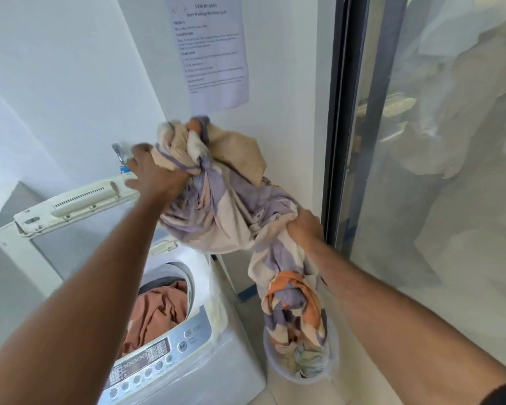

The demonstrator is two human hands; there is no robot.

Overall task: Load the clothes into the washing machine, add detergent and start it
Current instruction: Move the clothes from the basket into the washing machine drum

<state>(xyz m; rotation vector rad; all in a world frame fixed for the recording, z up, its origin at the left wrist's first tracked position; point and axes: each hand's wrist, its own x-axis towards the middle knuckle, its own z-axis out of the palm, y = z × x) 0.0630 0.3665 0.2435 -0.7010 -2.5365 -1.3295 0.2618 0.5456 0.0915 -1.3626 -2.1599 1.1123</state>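
Sheet (231,211) hangs in the air right of the washer (205,361), its tail trailing into the basket (332,372). Left hand (154,173) bunches its top, right hand (303,226) grips lower (probably to lift it clear).

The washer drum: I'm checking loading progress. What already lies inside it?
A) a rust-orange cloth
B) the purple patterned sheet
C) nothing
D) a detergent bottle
A: a rust-orange cloth lies in the open drum, while both hands grip the patterned sheet above it.
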